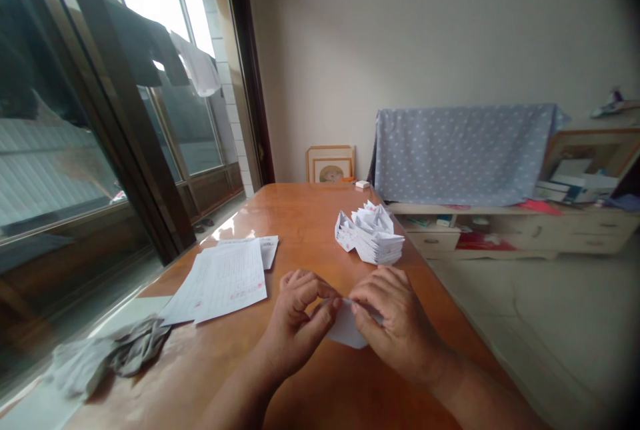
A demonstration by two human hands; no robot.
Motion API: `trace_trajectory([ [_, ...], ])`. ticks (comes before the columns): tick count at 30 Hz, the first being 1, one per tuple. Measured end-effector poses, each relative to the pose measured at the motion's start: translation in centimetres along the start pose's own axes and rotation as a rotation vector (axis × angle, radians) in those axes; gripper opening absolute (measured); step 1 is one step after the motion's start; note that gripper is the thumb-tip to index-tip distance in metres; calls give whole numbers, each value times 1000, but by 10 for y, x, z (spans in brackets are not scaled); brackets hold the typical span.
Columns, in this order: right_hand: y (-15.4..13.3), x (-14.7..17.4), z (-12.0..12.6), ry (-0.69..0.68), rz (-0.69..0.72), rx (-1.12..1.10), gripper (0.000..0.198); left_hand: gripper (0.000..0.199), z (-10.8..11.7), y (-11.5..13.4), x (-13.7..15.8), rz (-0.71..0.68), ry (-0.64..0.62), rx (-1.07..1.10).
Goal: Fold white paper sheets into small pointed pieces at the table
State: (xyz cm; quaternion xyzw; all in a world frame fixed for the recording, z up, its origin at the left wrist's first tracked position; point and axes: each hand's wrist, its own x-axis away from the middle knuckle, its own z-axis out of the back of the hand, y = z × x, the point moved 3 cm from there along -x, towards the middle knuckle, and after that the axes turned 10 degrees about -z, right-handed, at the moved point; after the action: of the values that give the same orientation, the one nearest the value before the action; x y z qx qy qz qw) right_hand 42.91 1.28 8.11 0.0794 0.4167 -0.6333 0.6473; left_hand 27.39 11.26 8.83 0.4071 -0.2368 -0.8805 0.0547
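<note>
Between my two hands is a small piece of folded white paper (350, 329), held above the near part of the wooden table. My left hand (303, 313) pinches its upper left edge between thumb and forefinger. On the other side, my right hand (387, 310) grips the upper right edge, thumb in front and fingers behind. The fingertips of both hands nearly meet at the top of the paper. Just beyond my right hand stands a cluster of folded paper pieces (373, 243), white with pointed tips, stacked tightly together.
Written paper sheets (230, 280) lie on the table (300, 217) at left. Crumpled grey cloths (115, 353) rest at the near left edge. A small white box (363, 184) sits at the far end. Beyond stand a framed picture (330, 167) and a cloth-covered object (460, 153).
</note>
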Motion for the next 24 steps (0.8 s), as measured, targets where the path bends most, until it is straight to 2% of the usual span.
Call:
trace_trajectory([
  [6,-1,-1,4,-8,-21,-25,11,18,2,4,-1,9,12,55],
  [17,10,-3,11,-30,-34,-40,12,23,12,-19,5,230,73,246],
  [20,13,-4,11,-25,-56,-48,13,23,14,-26,8,310,145,342],
  [24,22,-6,13,-10,-74,-38,13,24,18,-36,12,502,290,479],
])
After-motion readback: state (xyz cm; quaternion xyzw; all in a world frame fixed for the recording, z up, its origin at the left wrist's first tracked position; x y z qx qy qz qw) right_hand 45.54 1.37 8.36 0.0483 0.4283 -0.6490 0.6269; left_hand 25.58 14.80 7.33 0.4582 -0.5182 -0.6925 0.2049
